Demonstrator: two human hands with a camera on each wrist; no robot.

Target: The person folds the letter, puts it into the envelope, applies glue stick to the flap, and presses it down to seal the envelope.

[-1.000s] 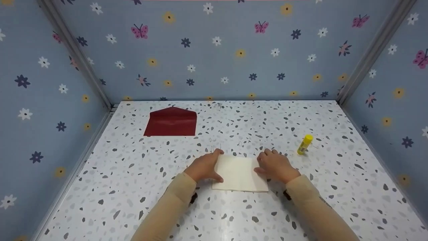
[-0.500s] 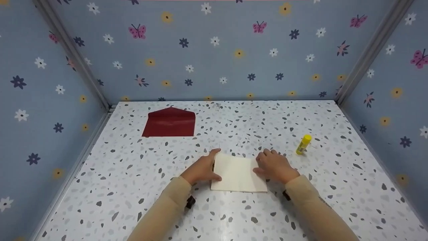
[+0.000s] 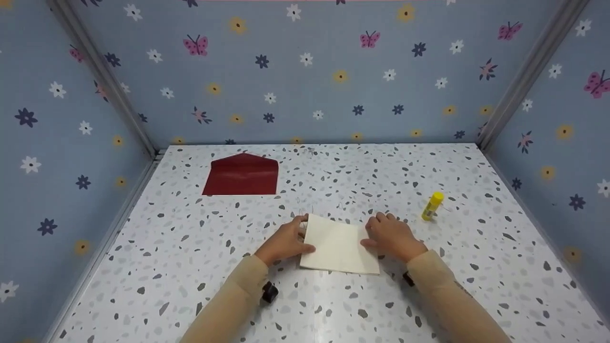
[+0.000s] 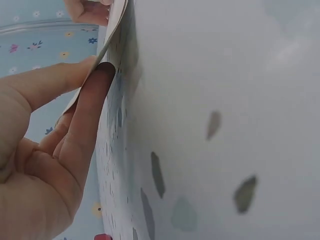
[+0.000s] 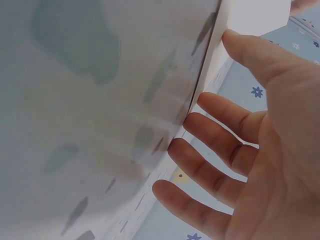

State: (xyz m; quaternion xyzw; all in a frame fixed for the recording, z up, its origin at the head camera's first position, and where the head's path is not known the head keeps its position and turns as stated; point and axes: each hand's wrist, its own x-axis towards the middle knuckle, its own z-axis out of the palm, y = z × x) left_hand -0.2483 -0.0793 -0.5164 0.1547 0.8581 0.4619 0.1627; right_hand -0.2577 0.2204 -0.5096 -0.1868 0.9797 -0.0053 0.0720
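In the head view, a cream, roughly square sheet of paper [image 3: 337, 245] lies in front of me, its left side raised off the table. Its lower edge looks layered, perhaps folded. My left hand [image 3: 285, 242] pinches the raised left edge, thumb on top and fingers beneath; the left wrist view shows the lifted paper [image 4: 95, 72] between thumb and fingers. At the opposite side is my right hand [image 3: 393, 237], its thumb touching the paper. In the right wrist view, the fingers [image 5: 220, 145] are spread and slightly bent, tips by the paper's edge and the table.
A dark red envelope [image 3: 242, 178] with its flap raised lies at the back left. To the right of the paper is a yellow glue stick [image 3: 432, 206]. Blue patterned panels [image 3: 305, 71] enclose the speckled white table [image 3: 362, 181] at the back and sides.
My left fingers have slipped under the paper's left edge, and that side has risen. The left hand has shifted slightly left. My right hand has stayed in place.
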